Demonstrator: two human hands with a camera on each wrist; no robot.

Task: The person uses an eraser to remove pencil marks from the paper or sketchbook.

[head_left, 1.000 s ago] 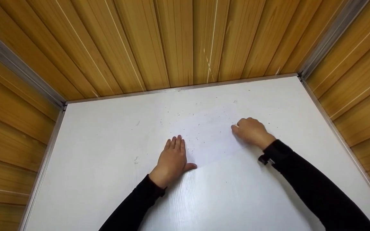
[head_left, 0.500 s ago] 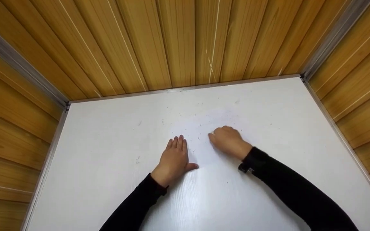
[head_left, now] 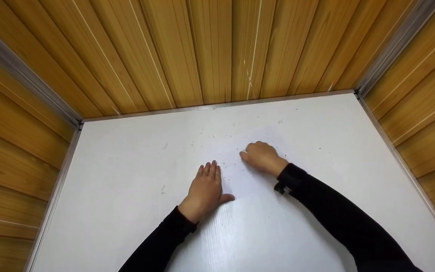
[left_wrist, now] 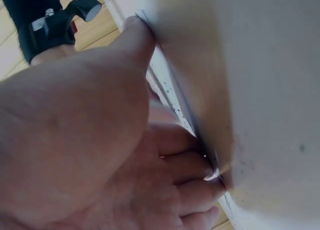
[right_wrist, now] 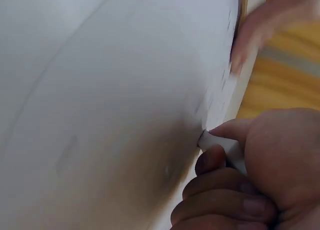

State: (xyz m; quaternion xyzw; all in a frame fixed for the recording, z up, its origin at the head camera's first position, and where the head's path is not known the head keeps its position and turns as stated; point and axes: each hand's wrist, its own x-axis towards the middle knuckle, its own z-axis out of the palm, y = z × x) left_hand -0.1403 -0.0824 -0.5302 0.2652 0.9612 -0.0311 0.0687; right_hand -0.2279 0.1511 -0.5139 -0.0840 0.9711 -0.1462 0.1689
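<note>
A sheet of white paper (head_left: 246, 185) lies on the white table (head_left: 127, 162), with small dark crumbs scattered over and around it. My left hand (head_left: 204, 189) rests flat at the paper's left side, fingers straight and thumb spread along its near edge. On the paper's right part, my right hand (head_left: 261, 156) is curled round a small white eraser (right_wrist: 227, 149). Thumb and fingers pinch it in the right wrist view, and its darkened end meets the paper. From the head view the eraser is mostly hidden by the hand.
Wood-patterned panels (head_left: 213, 53) wall the table at the back and both sides. A metal strip (head_left: 187, 109) runs along the back edge. Dark specks and faint smudges (head_left: 163, 189) mark the tabletop. Both wrists wear black straps over black sleeves (head_left: 327, 204).
My right hand has moved left across the paper with the eraser, then shifted slightly farther left and away from me. The left hand stays in place.
</note>
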